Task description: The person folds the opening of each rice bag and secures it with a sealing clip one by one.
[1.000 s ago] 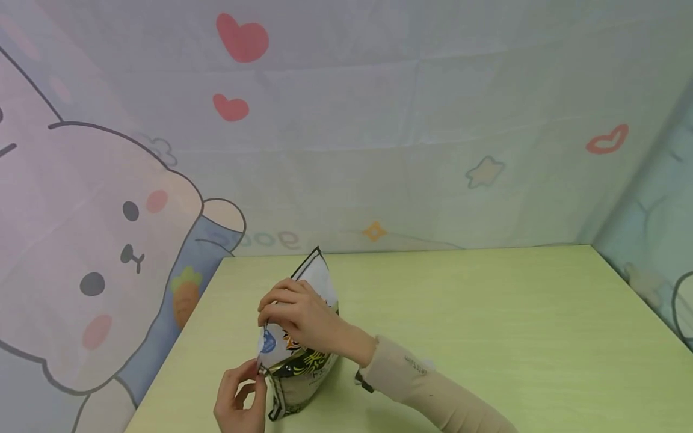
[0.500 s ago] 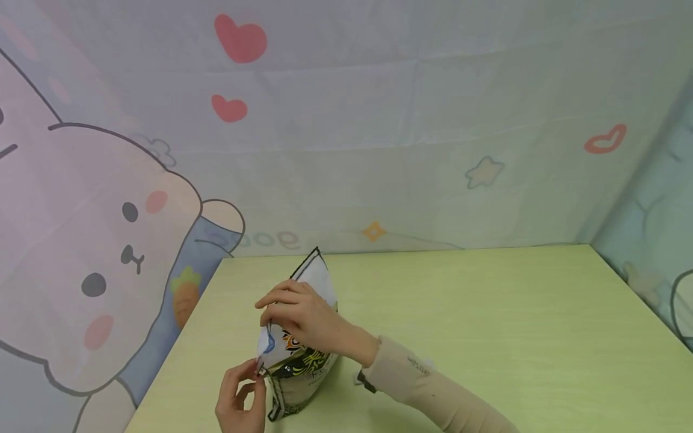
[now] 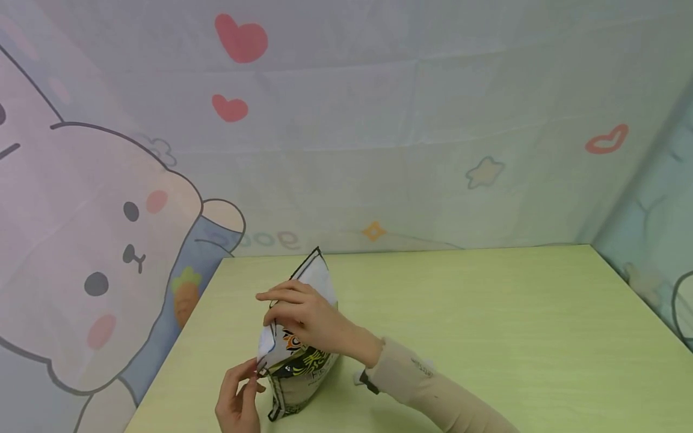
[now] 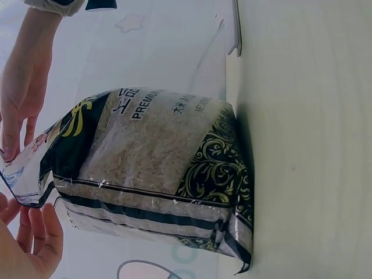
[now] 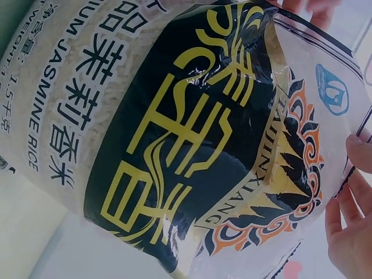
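Note:
A clear plastic bag of rice [image 3: 305,382] with a dark label and yellow lettering stands upright on the table. Rice grains show through its side in the left wrist view [image 4: 145,157]. My left hand [image 3: 236,397] pinches the near corner of the bag's white top. Farther along that edge, my right hand [image 3: 308,319] holds the top, its index finger stretched out past the edge. From the right wrist view, the right thumb lies on the front of the bag's top edge, with the other fingers of that hand [image 5: 351,226] behind it.
The pale green table [image 3: 487,325] reaches to a printed cloth backdrop [image 3: 346,150] with hearts and a cartoon animal. A small black and white piece [image 3: 368,380] shows below the right sleeve cuff [image 3: 400,367].
My right hand has shifted slightly right, its index finger straightening, and the blue mark on the bag's top has folded mostly out of sight. My left thumb has moved a little left.

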The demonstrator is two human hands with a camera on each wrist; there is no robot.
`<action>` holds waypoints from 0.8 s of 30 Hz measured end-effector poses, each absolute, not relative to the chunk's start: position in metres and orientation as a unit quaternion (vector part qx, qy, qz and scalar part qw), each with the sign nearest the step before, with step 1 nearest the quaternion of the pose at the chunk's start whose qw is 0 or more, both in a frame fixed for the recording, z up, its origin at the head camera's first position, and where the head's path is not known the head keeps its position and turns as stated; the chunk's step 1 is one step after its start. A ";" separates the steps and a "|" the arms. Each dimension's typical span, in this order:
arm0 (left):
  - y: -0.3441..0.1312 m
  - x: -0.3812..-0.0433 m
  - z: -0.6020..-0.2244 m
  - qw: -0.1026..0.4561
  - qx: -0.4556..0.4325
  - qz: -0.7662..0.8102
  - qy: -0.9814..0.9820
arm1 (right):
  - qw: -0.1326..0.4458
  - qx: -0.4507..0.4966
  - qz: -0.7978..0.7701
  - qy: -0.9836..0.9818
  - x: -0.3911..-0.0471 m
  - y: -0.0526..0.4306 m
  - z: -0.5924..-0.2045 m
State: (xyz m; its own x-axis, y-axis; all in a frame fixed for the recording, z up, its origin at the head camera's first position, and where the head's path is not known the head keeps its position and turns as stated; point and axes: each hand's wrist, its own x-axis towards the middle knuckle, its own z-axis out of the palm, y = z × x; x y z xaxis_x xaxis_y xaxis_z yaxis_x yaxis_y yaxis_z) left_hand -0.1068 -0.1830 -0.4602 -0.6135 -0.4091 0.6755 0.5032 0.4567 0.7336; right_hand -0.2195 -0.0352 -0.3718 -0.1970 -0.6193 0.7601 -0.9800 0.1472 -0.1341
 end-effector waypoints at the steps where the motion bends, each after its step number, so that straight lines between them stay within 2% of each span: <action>1: -0.183 -0.107 -0.460 0.440 -0.034 -0.522 -0.730 | 0.280 0.569 0.323 -0.702 -0.220 -0.035 -0.372; 7: -0.181 -0.107 -0.459 0.443 -0.011 -0.518 -0.731 | 0.276 0.575 0.328 -0.697 -0.220 -0.033 -0.373; 15: -0.179 -0.105 -0.455 0.419 0.024 -0.510 -0.751 | 0.261 0.582 0.337 -0.693 -0.220 -0.031 -0.371; 24: -0.180 -0.107 -0.456 0.418 0.019 -0.515 -0.748 | 0.234 0.587 0.350 -0.692 -0.220 -0.030 -0.370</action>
State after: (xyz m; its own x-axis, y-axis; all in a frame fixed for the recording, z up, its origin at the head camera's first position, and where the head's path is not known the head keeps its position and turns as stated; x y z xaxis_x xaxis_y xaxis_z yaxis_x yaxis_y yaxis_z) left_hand -0.1073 -0.1800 -0.4558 -0.6494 -0.4592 0.6062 0.4017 0.4698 0.7861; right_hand -0.2199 -0.0301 -0.3701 -0.2012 -0.6479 0.7346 -0.9757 0.0664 -0.2086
